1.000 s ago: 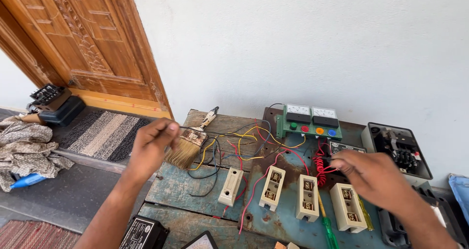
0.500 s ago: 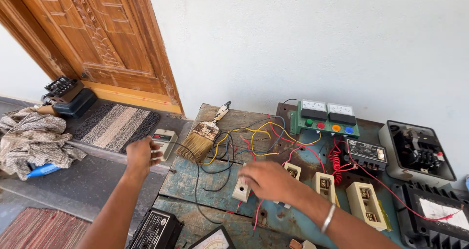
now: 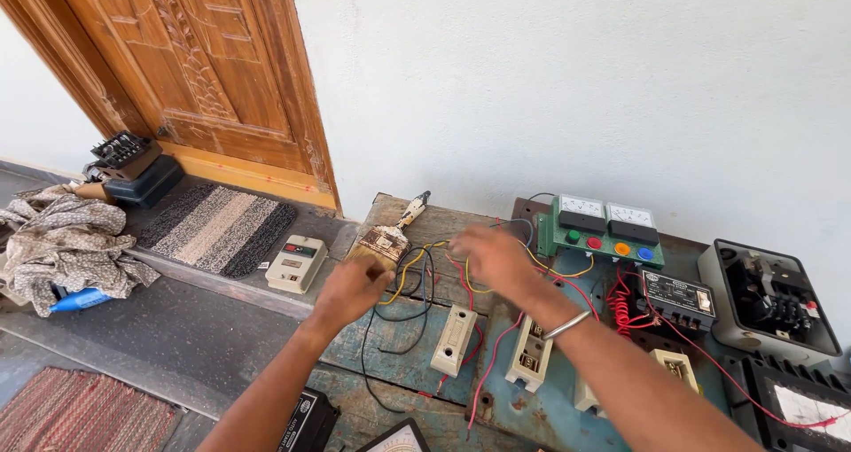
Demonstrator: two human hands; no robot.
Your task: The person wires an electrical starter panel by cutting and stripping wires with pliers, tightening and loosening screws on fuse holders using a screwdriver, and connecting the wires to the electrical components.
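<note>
Yellow, red and black wires [image 3: 425,270] lie tangled on the worn wooden board [image 3: 403,341]; our left hand [image 3: 350,288] curls over them beside a paintbrush [image 3: 390,235]. Our right hand [image 3: 496,257] hovers loosely spread, holding nothing, near the green meter panel [image 3: 603,230].

Bright, even daylight fills the scene, and the white wall [image 3: 567,80] at twelve o'clock is close to washed out. Shadows are soft and short beneath the forearms on the counter [image 3: 417,337]. The right hand [image 3: 493,255] is slightly motion-blurred. Wide-lens distortion tilts the wooden door [image 3: 186,71] at ten o'clock.
</note>
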